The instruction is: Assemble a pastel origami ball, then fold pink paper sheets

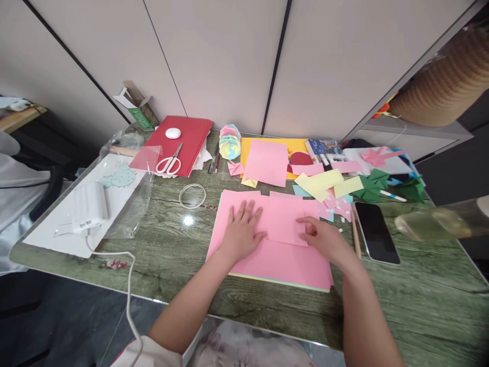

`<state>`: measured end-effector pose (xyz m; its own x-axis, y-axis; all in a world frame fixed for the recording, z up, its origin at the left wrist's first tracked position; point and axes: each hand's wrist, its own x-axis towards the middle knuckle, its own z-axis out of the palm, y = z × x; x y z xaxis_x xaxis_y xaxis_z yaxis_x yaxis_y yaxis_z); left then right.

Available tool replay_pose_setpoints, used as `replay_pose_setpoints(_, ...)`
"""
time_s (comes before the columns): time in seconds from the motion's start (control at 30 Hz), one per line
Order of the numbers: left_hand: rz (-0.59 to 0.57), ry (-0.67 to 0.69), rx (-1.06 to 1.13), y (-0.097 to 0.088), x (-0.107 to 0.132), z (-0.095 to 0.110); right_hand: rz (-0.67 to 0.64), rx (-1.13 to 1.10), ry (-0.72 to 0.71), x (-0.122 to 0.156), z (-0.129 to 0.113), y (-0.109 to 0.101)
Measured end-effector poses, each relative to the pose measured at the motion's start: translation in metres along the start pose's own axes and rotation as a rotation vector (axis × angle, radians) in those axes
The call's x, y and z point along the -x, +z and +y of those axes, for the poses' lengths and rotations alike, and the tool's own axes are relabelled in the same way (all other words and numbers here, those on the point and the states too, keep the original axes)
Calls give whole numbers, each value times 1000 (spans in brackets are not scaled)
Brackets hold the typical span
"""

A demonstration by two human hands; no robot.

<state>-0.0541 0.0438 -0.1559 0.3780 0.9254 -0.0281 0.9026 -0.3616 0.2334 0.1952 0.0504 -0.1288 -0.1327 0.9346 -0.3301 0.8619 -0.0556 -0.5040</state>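
Note:
A stack of large pink paper sheets (275, 260) lies on the green wood-grain table (171, 244) in front of me. On top of it rests a smaller folded pink sheet (284, 219). My left hand (242, 229) lies flat with fingers spread on the stack, touching the small sheet's left edge. My right hand (324, 239) rests on the small sheet's right side, its fingers curled and pressing the paper down.
A black phone (376, 232) and a wooden stick (356, 237) lie right of the stack. Yellow, pink and green paper pieces (324, 183) crowd the back right. White scissors (170, 162) lie on a red folder (179, 142). A tape ring (193, 196), a white power bank (89, 206) and its cable sit left.

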Motion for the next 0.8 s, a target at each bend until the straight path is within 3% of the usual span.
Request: replay_pose_setpoints(0.8,-37,15,30,-3,0,-2,-19,22,18,2,0,-5)
